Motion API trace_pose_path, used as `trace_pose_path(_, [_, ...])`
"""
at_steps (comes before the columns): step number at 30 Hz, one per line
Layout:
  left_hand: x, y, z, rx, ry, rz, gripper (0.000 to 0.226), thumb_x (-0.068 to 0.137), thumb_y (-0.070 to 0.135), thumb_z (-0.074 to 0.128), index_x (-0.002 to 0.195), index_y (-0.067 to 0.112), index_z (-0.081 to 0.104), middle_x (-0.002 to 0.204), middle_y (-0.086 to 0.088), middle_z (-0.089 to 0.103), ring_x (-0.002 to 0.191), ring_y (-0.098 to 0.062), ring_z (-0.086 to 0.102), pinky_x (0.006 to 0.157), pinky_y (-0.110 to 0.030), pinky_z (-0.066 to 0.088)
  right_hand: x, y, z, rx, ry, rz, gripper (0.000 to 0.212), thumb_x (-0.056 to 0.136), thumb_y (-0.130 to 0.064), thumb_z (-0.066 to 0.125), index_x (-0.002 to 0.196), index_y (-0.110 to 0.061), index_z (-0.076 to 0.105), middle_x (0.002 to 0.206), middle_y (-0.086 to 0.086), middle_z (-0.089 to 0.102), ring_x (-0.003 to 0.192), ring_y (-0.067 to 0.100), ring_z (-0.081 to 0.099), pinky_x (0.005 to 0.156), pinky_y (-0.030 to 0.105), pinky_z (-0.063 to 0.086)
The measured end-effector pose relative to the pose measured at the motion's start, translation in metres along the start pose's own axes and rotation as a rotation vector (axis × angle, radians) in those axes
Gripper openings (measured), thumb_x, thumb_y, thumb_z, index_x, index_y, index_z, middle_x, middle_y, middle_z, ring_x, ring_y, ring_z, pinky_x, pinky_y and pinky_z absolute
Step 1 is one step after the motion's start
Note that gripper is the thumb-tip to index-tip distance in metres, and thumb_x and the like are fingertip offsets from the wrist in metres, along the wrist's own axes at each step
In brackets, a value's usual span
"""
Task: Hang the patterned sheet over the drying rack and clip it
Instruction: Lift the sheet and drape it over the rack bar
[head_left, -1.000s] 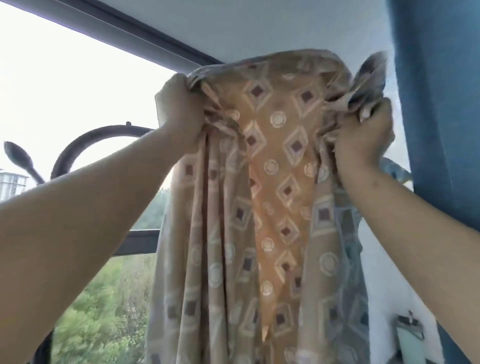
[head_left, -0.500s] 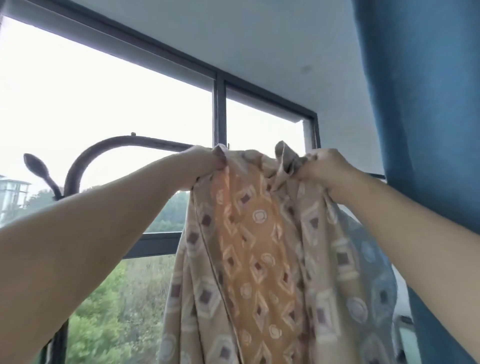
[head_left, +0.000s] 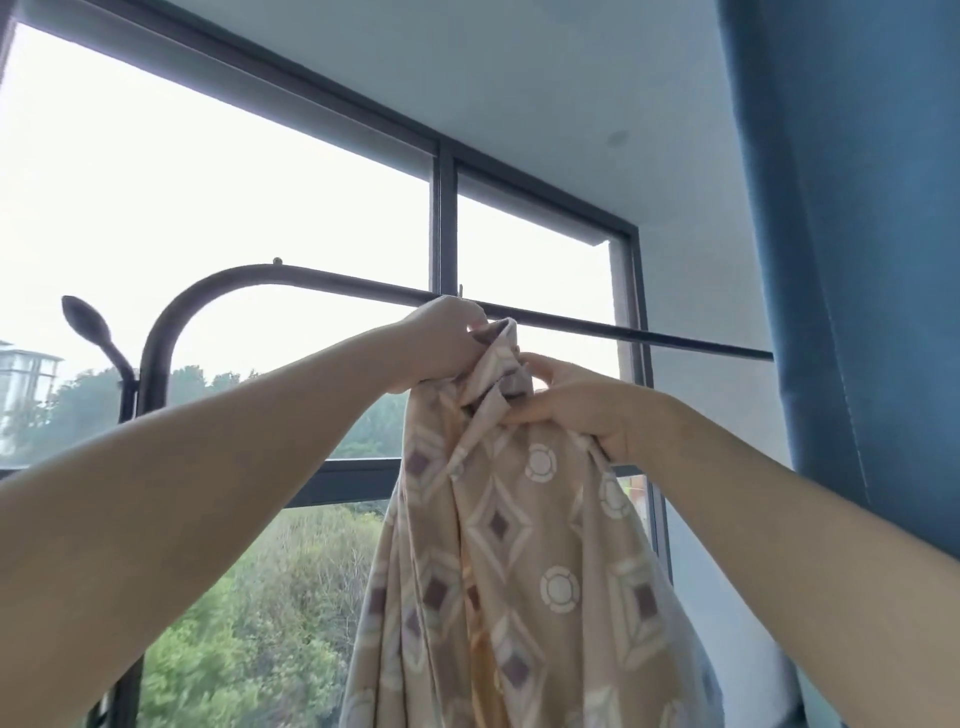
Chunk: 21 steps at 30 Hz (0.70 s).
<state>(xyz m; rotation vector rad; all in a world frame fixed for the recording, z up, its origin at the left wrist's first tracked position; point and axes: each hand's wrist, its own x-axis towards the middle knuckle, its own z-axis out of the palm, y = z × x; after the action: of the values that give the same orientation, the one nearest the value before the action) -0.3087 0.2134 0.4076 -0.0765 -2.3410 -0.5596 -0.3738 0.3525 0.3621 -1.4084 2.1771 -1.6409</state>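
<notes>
— Honestly, the bunching is worrying me: the left hand (head_left: 441, 343) is gripping the gathered top of the patterned sheet (head_left: 519, 545), fingers curled round it, right up against the bar of the drying rack (head_left: 649, 338)
— And the right hand (head_left: 571, 410) is pinching the same bunch just below, thumb and fingers closing on the folds. Is any cloth going over the bar?
— I am not managing to tell, as the hands are hiding that spot. The rest is hanging down in front of the window in one thick rope
— Then I am guessing the weight is all pulling to the near side. If either hand is letting go before enough fabric is lying across the bar, the sheet is likely sliding straight off
— And a clip is going to be struggling with so thick a wad. I am seeing no clip in view
— What is crowding the job?
— The blue curtain (head_left: 831, 260) is hanging just to the right and covering the bar's far end, so spreading that way is risking a tangle. A small peg (head_left: 460, 292) seems to be sticking up from the bar just above the left hand, and it could be snagging the cloth. Leftward the bar is curving down into its post, near a spoon-shaped hook (head_left: 85, 322), with the window frame (head_left: 444, 218) standing behind
</notes>
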Motion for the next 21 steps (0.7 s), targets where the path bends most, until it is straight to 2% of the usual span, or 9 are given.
trace_pose_path(2, [0.000,-0.003,0.000,0.014,0.015,-0.004,0.004,0.089,0.015,0.056,0.086,0.013,0.055,0.085,-0.005,0.055,0.067,-0.018,0.048,0.057,-0.028,0.044,0.005,0.001,0.004,-0.004,0.049,-0.012,0.028,0.080,-0.013,0.072,0.102,-0.024,0.058,0.088,0.005,0.070,0.074,0.018,0.068,0.068,0.029,0.058])
trace_pose_path(6, [-0.002,-0.012,-0.004,-0.025,-0.056,-0.065,0.025,0.085,0.020,0.064,0.106,0.013,0.050,0.099,-0.007,0.057,0.086,-0.023,0.057,0.075,-0.037,0.055,0.010,0.004,0.004,-0.016,0.197,-0.085,0.013,0.082,-0.008,0.069,0.088,-0.013,0.058,0.079,0.006,0.066,0.066,0.015,0.064,0.059,0.022,0.055])
trace_pose_path(7, [-0.005,-0.014,-0.005,-0.042,-0.084,-0.077,0.028,0.085,0.016,0.064,0.107,0.011,0.049,0.099,-0.007,0.056,0.084,-0.021,0.057,0.073,-0.034,0.055,0.011,0.005,0.003,-0.033,0.233,-0.106,0.012,0.082,-0.006,0.069,0.089,-0.009,0.059,0.079,0.008,0.065,0.066,0.016,0.063,0.060,0.024,0.054])
trace_pose_path(10, [-0.009,-0.025,-0.001,0.060,-0.160,-0.127,0.023,0.085,0.008,0.059,0.106,0.009,0.049,0.093,-0.005,0.054,0.072,-0.013,0.053,0.061,-0.021,0.050,0.014,0.009,-0.003,-0.073,0.358,-0.127,0.019,0.080,-0.006,0.070,0.096,0.000,0.061,0.084,0.014,0.064,0.072,0.022,0.062,0.068,0.030,0.053])
trace_pose_path(13, [-0.016,-0.045,0.025,0.145,-0.135,-0.190,0.007,0.092,0.014,0.052,0.086,0.014,0.049,0.078,-0.001,0.051,0.062,-0.009,0.047,0.048,-0.013,0.042,0.017,0.012,-0.004,-0.129,0.445,-0.148,0.013,0.078,-0.010,0.073,0.082,-0.008,0.061,0.076,0.007,0.063,0.070,0.019,0.060,0.067,0.029,0.052])
trace_pose_path(16, [-0.018,-0.059,0.046,0.240,-0.031,-0.179,0.032,0.100,0.028,0.037,0.072,0.014,0.045,0.068,0.000,0.050,0.055,-0.010,0.046,0.046,-0.016,0.042,0.021,0.014,-0.001,-0.176,0.498,-0.152,0.013,0.077,-0.012,0.074,0.078,-0.011,0.061,0.075,0.004,0.062,0.074,0.020,0.060,0.071,0.032,0.051])
trace_pose_path(17, [-0.019,-0.059,0.048,0.225,-0.072,-0.208,0.030,0.100,0.028,0.037,0.077,0.012,0.048,0.073,-0.002,0.054,0.057,-0.011,0.052,0.046,-0.018,0.046,0.022,0.016,-0.002,-0.183,0.511,-0.145,0.014,0.077,-0.012,0.074,0.076,-0.012,0.060,0.075,0.004,0.062,0.075,0.021,0.060,0.071,0.033,0.051])
trace_pose_path(19, [-0.025,-0.057,0.046,0.177,-0.307,-0.351,0.018,0.096,0.018,0.046,0.101,0.004,0.056,0.095,-0.008,0.063,0.067,-0.015,0.063,0.048,-0.022,0.054,0.022,0.022,-0.009,-0.181,0.565,-0.111,0.017,0.077,-0.011,0.074,0.072,-0.015,0.058,0.075,0.003,0.061,0.077,0.023,0.060,0.074,0.035,0.052])
trace_pose_path(21, [-0.033,-0.064,0.043,0.190,-0.439,-0.442,0.024,0.093,0.004,0.048,0.116,-0.002,0.054,0.102,-0.013,0.063,0.069,-0.016,0.064,0.051,-0.024,0.058,0.020,0.030,-0.021,-0.176,0.656,-0.064,0.018,0.078,-0.011,0.073,0.071,-0.016,0.057,0.076,0.005,0.062,0.080,0.026,0.061,0.079,0.039,0.054])
